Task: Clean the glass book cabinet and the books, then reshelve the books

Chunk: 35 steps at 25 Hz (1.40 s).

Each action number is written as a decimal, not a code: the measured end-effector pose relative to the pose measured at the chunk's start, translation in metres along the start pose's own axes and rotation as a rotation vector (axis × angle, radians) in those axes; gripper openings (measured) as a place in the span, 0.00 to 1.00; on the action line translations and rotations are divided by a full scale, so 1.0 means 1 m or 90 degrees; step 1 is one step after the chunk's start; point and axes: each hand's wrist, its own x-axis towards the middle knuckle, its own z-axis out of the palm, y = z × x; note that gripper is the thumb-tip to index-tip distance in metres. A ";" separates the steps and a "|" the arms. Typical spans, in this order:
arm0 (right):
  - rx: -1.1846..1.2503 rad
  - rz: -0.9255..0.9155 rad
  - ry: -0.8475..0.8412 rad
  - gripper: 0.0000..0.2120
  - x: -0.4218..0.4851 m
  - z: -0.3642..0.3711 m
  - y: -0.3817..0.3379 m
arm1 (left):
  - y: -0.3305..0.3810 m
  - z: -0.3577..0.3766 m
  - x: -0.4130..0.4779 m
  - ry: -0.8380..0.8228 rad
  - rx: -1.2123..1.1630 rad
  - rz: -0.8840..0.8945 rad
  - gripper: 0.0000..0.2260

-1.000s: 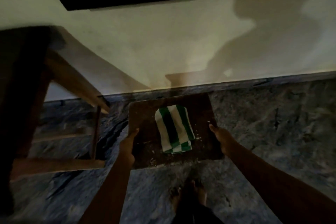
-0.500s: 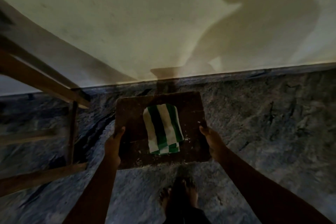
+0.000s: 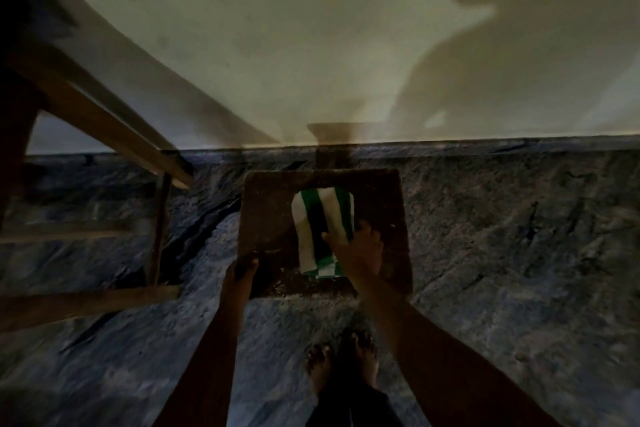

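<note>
1. At the far left stands a wooden frame point(image 3: 104, 125) of pale brown beams. One beam runs slanted down toward the middle, and another lies low near the floor. It is blurred, and I cannot tell what piece of furniture it is.
2. The left hand point(image 3: 240, 276) is clamped on the near left corner of a brown board point(image 3: 270, 211). The thumb lies on top of the board and the other fingers are hidden under the edge.
3. The brown board is square, dark and dusty, with pale crumbs along its near edge. Its far edge is near the foot of the wall point(image 3: 277, 45). I cannot tell if it is a loose board or the top of a low stool.
4. On the middle of the board lies a striped cloth point(image 3: 311, 218), folded, green and white.
5. The right hand point(image 3: 363, 250) lies on the lower right part of the cloth. The thumb reaches across a white stripe and the fingers are bent at the right edge of the cloth, so the hand closes on the cloth.
6. Below the board, two bare feet point(image 3: 322, 367) stand close together on the dark stone floor point(image 3: 519, 253).
7. At the right, a large shadow point(image 3: 502, 62) of the person falls on the pale wall.
</note>
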 end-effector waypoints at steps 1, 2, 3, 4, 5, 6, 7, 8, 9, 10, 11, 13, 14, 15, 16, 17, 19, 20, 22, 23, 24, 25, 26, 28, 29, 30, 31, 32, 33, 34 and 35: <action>-0.035 -0.007 0.008 0.35 0.003 0.006 -0.006 | -0.009 -0.001 0.008 0.005 -0.016 0.001 0.30; -0.041 -0.020 -0.007 0.31 0.005 0.009 -0.012 | -0.012 -0.001 0.005 0.012 -0.023 -0.010 0.34; -0.026 -0.035 -0.039 0.27 0.005 0.011 -0.013 | -0.018 0.000 0.010 0.016 -0.038 -0.021 0.38; 0.010 -0.046 -0.074 0.25 0.003 0.009 -0.011 | -0.027 -0.001 0.020 0.001 -0.066 -0.031 0.38; 0.053 -0.064 -0.105 0.24 0.000 0.004 -0.007 | -0.016 0.000 -0.003 -0.006 -0.087 -0.030 0.34; 0.088 -0.078 -0.131 0.23 -0.005 -0.003 -0.004 | -0.008 -0.002 -0.024 -0.007 -0.104 -0.033 0.29; 0.115 -0.090 -0.146 0.23 -0.012 -0.013 -0.003 | -0.004 -0.007 -0.038 -0.009 -0.105 -0.027 0.27; 0.120 -0.101 -0.150 0.24 -0.020 -0.025 -0.004 | -0.004 -0.011 -0.048 -0.022 -0.091 -0.026 0.28; 0.111 -0.118 -0.151 0.25 -0.029 -0.038 -0.006 | -0.003 -0.019 -0.058 -0.016 -0.080 -0.017 0.28; 0.101 -0.140 -0.147 0.26 -0.042 -0.052 -0.011 | 0.001 -0.029 -0.069 0.005 -0.075 0.003 0.28; 0.097 -0.165 -0.145 0.28 -0.057 -0.068 -0.016 | 0.007 -0.040 -0.086 0.009 -0.063 0.041 0.25; 0.101 -0.227 -0.142 0.30 -0.088 -0.105 -0.034 | 0.029 -0.060 -0.123 -0.017 -0.071 0.096 0.21; 0.111 -0.260 -0.142 0.30 -0.103 -0.124 -0.043 | 0.039 -0.068 -0.136 -0.030 -0.088 0.115 0.22; 0.124 -0.295 -0.149 0.29 -0.122 -0.146 -0.055 | 0.052 -0.075 -0.157 -0.059 -0.112 0.149 0.22; 0.143 -0.329 -0.159 0.28 -0.141 -0.168 -0.068 | 0.069 -0.082 -0.178 -0.077 -0.130 0.190 0.20; 0.156 -0.365 -0.162 0.27 -0.157 -0.189 -0.082 | 0.090 -0.087 -0.199 -0.068 -0.132 0.246 0.16; 0.150 -0.438 -0.128 0.26 -0.183 -0.230 -0.105 | 0.132 -0.095 -0.248 -0.051 -0.157 0.333 0.14; 0.150 -0.467 -0.108 0.27 -0.192 -0.248 -0.117 | 0.156 -0.099 -0.273 -0.044 -0.164 0.404 0.15; 0.156 -0.527 -0.075 0.27 -0.207 -0.277 -0.144 | 0.201 -0.108 -0.315 -0.028 -0.143 0.574 0.15; 0.156 -0.563 -0.050 0.26 -0.216 -0.291 -0.159 | 0.223 -0.114 -0.329 -0.011 -0.138 0.657 0.14; 0.158 -0.591 -0.029 0.24 -0.225 -0.305 -0.175 | 0.245 -0.120 -0.339 0.010 -0.141 0.714 0.15; 0.162 -0.615 -0.015 0.23 -0.235 -0.318 -0.194 | 0.270 -0.126 -0.346 0.043 -0.128 0.760 0.16; 0.161 -0.645 0.001 0.23 -0.245 -0.332 -0.214 | 0.296 -0.131 -0.354 0.079 -0.102 0.811 0.17; 0.152 -0.705 0.054 0.22 -0.262 -0.355 -0.256 | 0.352 -0.144 -0.369 0.145 -0.063 0.921 0.19; 0.155 -0.722 0.073 0.21 -0.266 -0.364 -0.276 | 0.378 -0.149 -0.374 0.170 -0.055 0.961 0.19; 0.162 -0.732 0.085 0.20 -0.269 -0.370 -0.294 | 0.402 -0.152 -0.377 0.185 -0.050 0.980 0.20; 0.180 -0.736 0.093 0.20 -0.271 -0.373 -0.311 | 0.424 -0.154 -0.379 0.184 -0.044 0.992 0.20; 0.195 -0.727 0.107 0.20 -0.271 -0.373 -0.323 | 0.442 -0.154 -0.380 0.162 -0.035 0.997 0.19; 0.199 -0.716 0.129 0.19 -0.268 -0.370 -0.332 | 0.454 -0.151 -0.377 0.114 -0.028 0.985 0.19; 0.165 -0.695 0.164 0.19 -0.262 -0.364 -0.335 | 0.460 -0.146 -0.372 0.058 -0.026 0.963 0.19; 0.102 -0.665 0.188 0.20 -0.253 -0.355 -0.334 | 0.459 -0.137 -0.360 -0.002 -0.022 0.932 0.19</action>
